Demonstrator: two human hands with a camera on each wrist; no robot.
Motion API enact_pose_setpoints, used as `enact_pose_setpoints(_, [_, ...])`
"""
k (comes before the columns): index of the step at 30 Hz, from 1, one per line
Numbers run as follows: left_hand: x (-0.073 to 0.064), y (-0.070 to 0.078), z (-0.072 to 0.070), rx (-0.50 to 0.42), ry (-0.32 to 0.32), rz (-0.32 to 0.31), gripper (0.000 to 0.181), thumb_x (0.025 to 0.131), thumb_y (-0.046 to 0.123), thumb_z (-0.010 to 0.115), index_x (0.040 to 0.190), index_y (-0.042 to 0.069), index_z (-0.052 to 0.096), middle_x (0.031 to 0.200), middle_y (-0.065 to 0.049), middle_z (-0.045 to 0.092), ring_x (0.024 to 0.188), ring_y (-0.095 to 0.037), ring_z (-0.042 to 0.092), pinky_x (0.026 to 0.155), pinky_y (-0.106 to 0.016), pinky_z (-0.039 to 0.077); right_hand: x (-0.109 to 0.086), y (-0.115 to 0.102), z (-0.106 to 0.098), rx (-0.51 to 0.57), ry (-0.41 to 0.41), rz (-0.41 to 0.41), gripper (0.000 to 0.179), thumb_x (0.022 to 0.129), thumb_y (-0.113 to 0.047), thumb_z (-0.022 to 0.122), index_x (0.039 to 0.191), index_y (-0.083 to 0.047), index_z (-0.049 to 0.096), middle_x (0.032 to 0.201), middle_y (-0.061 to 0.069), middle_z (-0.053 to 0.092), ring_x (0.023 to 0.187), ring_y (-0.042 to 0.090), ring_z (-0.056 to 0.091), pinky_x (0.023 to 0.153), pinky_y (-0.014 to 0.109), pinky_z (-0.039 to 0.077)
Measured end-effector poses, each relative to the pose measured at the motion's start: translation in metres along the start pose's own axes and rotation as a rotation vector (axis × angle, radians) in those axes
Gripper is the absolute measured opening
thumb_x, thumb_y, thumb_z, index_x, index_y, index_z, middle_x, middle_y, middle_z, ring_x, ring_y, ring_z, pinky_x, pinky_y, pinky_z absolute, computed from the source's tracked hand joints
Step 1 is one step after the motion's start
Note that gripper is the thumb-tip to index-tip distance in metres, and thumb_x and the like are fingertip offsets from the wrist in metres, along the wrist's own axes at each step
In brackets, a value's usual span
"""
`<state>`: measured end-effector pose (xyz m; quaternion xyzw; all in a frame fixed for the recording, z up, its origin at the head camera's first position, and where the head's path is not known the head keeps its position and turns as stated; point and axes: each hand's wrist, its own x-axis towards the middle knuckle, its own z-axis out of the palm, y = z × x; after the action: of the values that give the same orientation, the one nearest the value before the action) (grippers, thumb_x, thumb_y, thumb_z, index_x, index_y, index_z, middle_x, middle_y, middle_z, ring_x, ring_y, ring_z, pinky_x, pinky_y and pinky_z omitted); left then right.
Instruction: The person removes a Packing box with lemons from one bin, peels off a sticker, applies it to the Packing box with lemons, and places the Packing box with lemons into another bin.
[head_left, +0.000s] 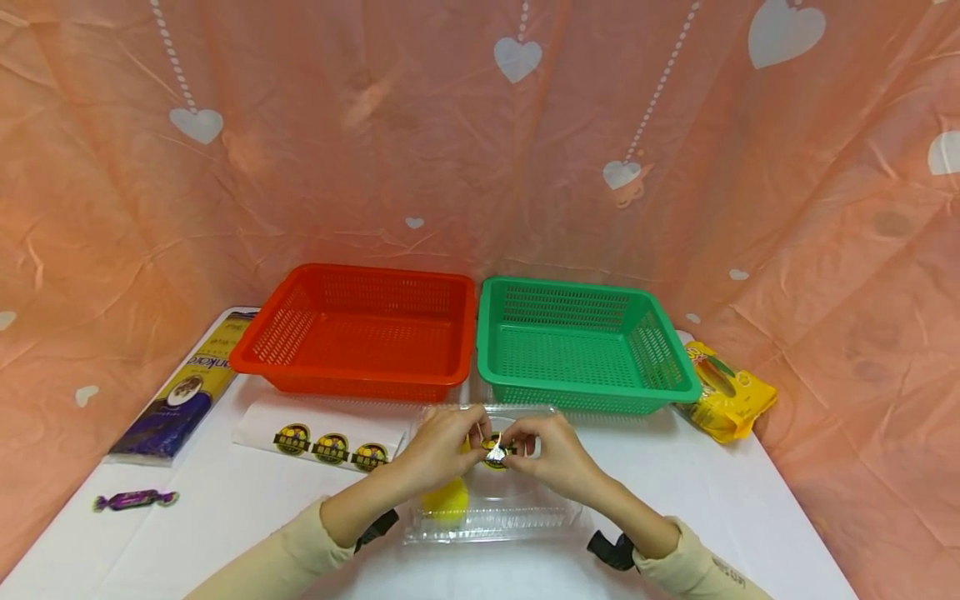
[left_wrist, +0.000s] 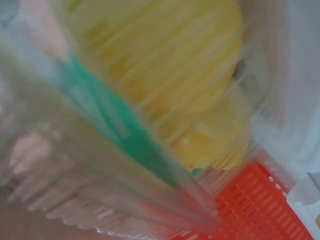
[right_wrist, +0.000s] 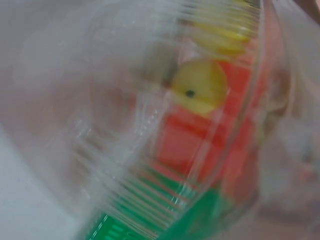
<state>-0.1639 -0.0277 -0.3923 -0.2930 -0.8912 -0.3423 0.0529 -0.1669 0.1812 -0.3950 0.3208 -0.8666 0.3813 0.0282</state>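
Note:
In the head view a clear plastic clamshell box (head_left: 525, 521) lies on the table's near middle. A round yellow thing (head_left: 446, 498) shows through its near left part; the left wrist view shows blurred yellow shapes (left_wrist: 210, 135) behind ribbed plastic, and the right wrist view a yellow round (right_wrist: 200, 87) with a dark dot. Above the box, my left hand (head_left: 444, 446) and right hand (head_left: 557, 454) meet with bent fingers. Between their fingertips they pinch a small black-and-yellow sticker (head_left: 497, 460) with a silvery glint. Fingers partly cover it. Neither hand shows clearly in the wrist views.
A white sheet with several similar stickers (head_left: 330, 448) lies left of the box. Behind stand a red basket (head_left: 352, 379) and a green basket (head_left: 585, 390). Left are a blue-and-gold packet (head_left: 183, 392) and a purple wrapped candy (head_left: 135, 499); right, a yellow packet (head_left: 731, 400).

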Motion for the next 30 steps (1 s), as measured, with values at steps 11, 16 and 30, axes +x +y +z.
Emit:
enact_pose_setpoints(11, [-0.002,-0.010,0.002,0.154,0.094,0.054,0.041,0.078,0.027,0.086,0.109,0.012,0.064,0.115,-0.008,0.054,0.109,-0.029,0.044,0.089,-0.047,0.037,-0.002,0.005,0.004,-0.299,0.168,-0.036,0.056,0.071,-0.029,0.091,0.117,-0.007,0.069,0.119,0.013,0.059,0.115,0.033,0.050,0.095,0.055,0.039])
enact_pose_setpoints(16, [-0.002,-0.015,0.004,0.195,0.055,0.018,0.060,0.083,0.040,0.080,0.131,0.010,0.058,0.133,-0.015,0.054,0.121,-0.034,0.049,0.101,-0.061,0.033,-0.002,0.013,0.004,-0.302,0.115,0.009,0.071,0.075,-0.036,0.087,0.134,-0.006,0.059,0.136,0.018,0.053,0.130,0.040,0.043,0.101,0.068,0.036])
enact_pose_setpoints(30, [0.002,-0.023,0.010,0.231,0.084,-0.090,0.058,0.087,0.044,0.074,0.132,0.010,0.060,0.121,-0.010,0.060,0.103,-0.026,0.051,0.079,-0.038,0.037,0.004,0.025,0.008,-0.232,0.169,0.011,0.064,0.078,-0.028,0.083,0.130,0.001,0.061,0.118,0.014,0.060,0.112,0.034,0.052,0.088,0.054,0.045])
